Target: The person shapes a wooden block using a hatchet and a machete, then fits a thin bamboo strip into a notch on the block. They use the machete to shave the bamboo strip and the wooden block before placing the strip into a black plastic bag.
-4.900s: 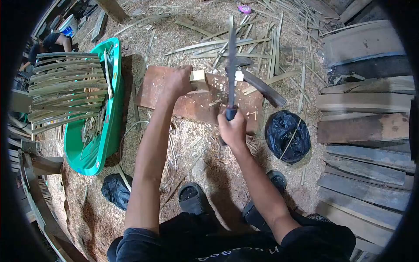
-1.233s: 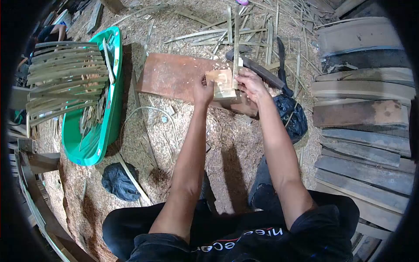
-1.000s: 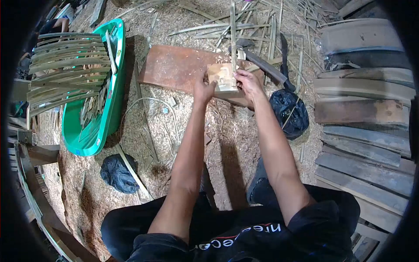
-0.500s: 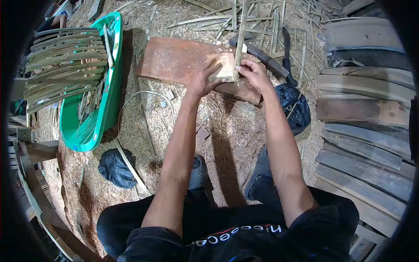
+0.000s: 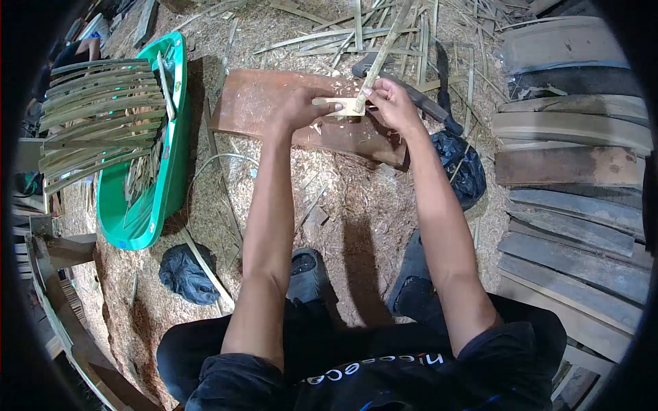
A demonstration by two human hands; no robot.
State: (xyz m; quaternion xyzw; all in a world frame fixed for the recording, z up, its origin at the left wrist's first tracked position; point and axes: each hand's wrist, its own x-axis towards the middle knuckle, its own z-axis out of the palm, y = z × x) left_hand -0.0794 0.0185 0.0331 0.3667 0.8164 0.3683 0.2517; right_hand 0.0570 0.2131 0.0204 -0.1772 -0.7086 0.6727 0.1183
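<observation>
fingers (image 5: pixel 373 103) pinch bamboo strip (image 5: pixel 384 48) over board (image 5: pixel 260 103), machete (image 5: pixel 404 96) beside.

machete (image 5: pixel 439 85) and black bag (image 5: pixel 460 168) right of hands

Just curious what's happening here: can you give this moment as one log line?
left hand: holds wooden block | right hand: holds bamboo strip against block | below: brown board | knife on ground

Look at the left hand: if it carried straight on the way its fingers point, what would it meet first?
Probably the right hand. The left hand points rightward along the small wood piece it grips, whose far end the right hand pinches.
</observation>
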